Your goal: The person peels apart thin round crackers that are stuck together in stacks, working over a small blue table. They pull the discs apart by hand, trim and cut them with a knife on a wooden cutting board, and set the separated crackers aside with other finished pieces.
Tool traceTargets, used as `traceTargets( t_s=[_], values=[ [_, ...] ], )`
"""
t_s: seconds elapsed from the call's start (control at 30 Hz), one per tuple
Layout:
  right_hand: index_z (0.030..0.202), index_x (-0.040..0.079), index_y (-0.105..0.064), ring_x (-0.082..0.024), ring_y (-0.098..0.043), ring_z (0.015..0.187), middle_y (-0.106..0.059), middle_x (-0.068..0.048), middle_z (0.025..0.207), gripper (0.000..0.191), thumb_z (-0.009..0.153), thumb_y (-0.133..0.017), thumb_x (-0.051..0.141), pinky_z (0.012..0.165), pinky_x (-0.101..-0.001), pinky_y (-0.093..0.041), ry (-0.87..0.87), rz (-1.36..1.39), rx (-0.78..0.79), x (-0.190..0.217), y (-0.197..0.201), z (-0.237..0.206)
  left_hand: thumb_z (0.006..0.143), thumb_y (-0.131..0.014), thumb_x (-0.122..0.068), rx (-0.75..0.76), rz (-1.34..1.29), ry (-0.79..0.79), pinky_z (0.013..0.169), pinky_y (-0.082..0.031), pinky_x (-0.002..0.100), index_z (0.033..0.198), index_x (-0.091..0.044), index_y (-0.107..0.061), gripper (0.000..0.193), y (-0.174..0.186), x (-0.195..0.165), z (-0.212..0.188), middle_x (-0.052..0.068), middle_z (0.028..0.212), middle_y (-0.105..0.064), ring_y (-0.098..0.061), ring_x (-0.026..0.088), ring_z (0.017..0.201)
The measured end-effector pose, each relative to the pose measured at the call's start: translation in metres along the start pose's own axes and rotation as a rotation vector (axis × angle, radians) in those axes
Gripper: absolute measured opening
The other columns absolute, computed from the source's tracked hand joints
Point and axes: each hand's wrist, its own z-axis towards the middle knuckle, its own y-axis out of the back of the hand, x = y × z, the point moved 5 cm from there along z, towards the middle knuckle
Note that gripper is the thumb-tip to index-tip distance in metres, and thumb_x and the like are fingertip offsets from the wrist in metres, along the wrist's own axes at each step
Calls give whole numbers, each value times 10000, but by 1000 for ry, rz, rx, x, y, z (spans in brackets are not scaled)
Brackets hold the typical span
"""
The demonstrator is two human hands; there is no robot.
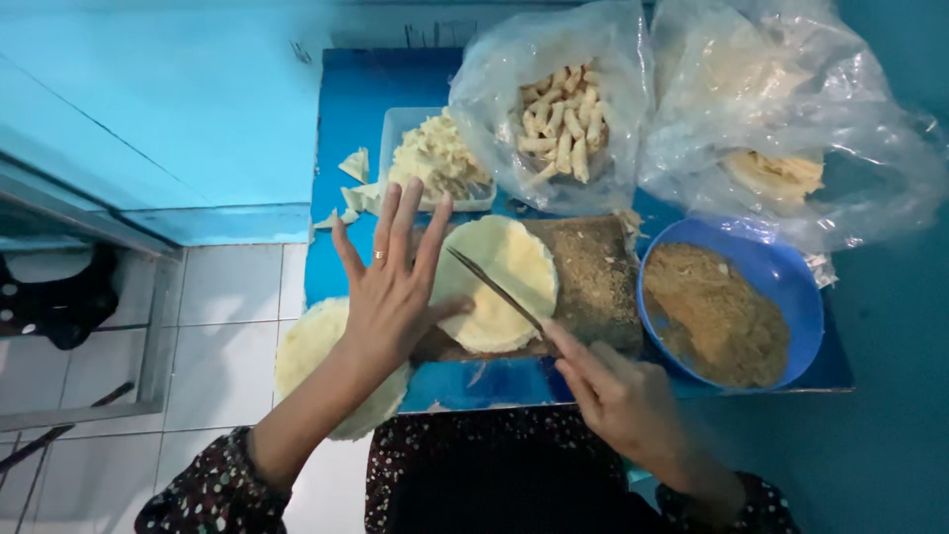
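1. On the blue surface [356, 109], a round pale wrapper [504, 282] lies on a crumb-dusted board [593, 277].
2. Left hand [395, 287], fingers spread and released, should press the wrapper's edge flat.
3. Right hand [618, 396] grasps a thin knife [494, 289] across the wrapper; cutting along the middle would halve it evenly.

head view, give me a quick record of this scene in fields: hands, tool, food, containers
left hand: left hand open, fingers spread, thumb on the round wrapper
right hand: right hand holds a knife across the wrapper
surface: wrapper lies on a crumb-dusted board on a blue table
bowl: blue bowl of brown crumbs, right of the board
bags: clear bag of rolled sticks; second bag beside it
tray: tray of pale pieces
stack: wrapper stack at the table's left edge
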Motion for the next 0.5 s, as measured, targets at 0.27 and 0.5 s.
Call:
traceTargets(
  t_s=[0.27, 0.5],
  values=[
    [1458, 191, -546, -285, -610, 519, -623, -109, 765, 522, 946, -650, 189, 460, -422, -480, -2, 37, -30, -4, -1, 4, 737, -785, -294, 35, -7, -364, 1101, -168, 786, 1353, -170, -602, 654, -2, -23, -27, 118, 1501, -452, -415, 318, 1436],
    [1476, 204, -538, -259, -571, 459, -582, -83, 672, 539, 948, -648, 215, 427, -416, -458, -36, 30, 62, -7, -6, -8, 808, -678, -211, 107, -17, -549, 1161, -345, 586, 1293, 11, -657, 533, -7, -35, -53, 145, 1304, -621, -565, 301, 1300]
  ],
)
